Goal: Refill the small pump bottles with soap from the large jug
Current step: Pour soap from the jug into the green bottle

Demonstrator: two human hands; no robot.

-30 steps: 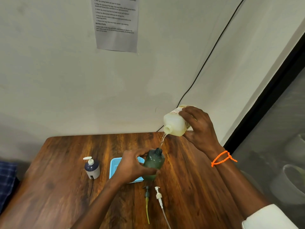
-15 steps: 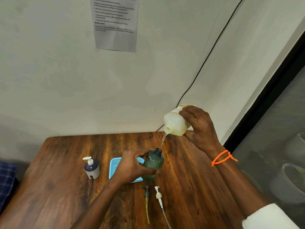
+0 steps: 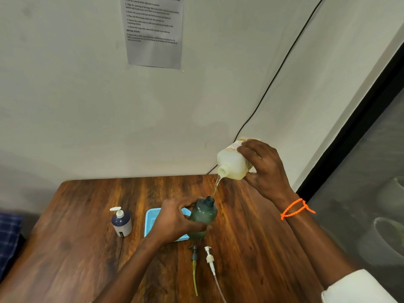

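Almost nothing has moved since the earlier frames: the pour goes on as it was, with jug and bottle in the same places.

Nearest on the counter (image 3: 251, 248) lie two removed pump heads, a dark one with a yellowish tube (image 3: 194, 262) and a white one with a clear tube (image 3: 210, 259), just beside each other. Behind them the left hand (image 3: 175, 219) is wrapped around the green bottle (image 3: 203, 217), holding it tilted with its open neck toward the jug, beside a blue tray (image 3: 150, 217). Further left stands a dark pump bottle (image 3: 121, 223), its white pump fitted.

Above and beyond, the right hand (image 3: 264, 169) clasps the large jug (image 3: 234, 165), tipped mouth-down, and a thin stream of soap (image 3: 216, 185) falls to the green bottle's neck.

To do this well, I judge the stream should stay thin and centred on the narrow neck, with the bottle held steady, and the jug eased upright before the level nears the top.

The jug's label is too blurred to read. On the wall a printed sheet (image 3: 154, 31) shows numbered steps and what looks like the heading "INITIAL STATE"; the rest is too small.
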